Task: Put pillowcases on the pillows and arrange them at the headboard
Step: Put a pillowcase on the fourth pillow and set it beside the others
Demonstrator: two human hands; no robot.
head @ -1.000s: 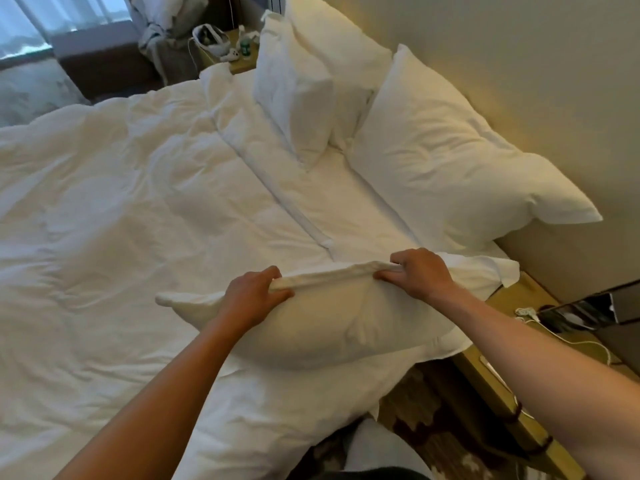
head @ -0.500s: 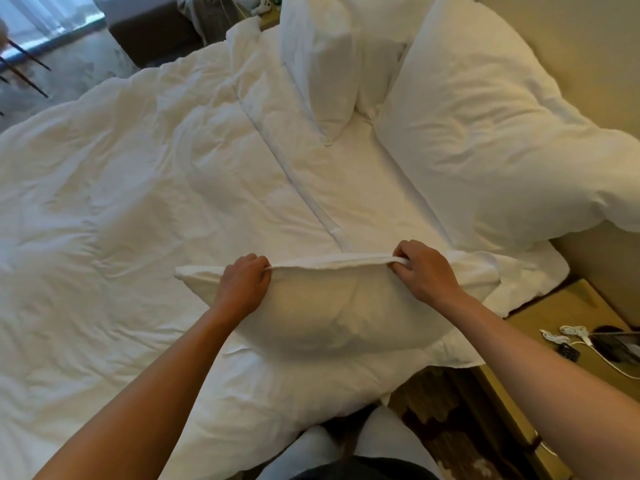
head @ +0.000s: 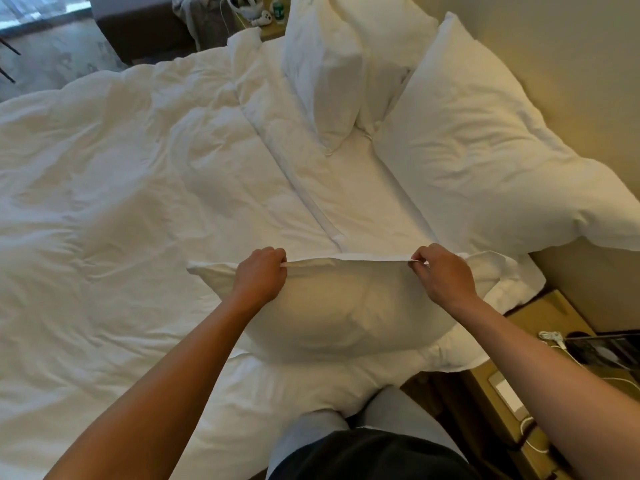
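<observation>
While pinching the top edge of a white pillow on the rumpled bed: left hand, right hand, both grips closed; cased pillows against the headboard wall.

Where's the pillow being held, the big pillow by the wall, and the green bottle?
Held pillow (head: 346, 306), head view, bulging middle.
Big pillow (head: 485, 150), head view, centre.
Green bottle (head: 278, 10), head view, label.
</observation>
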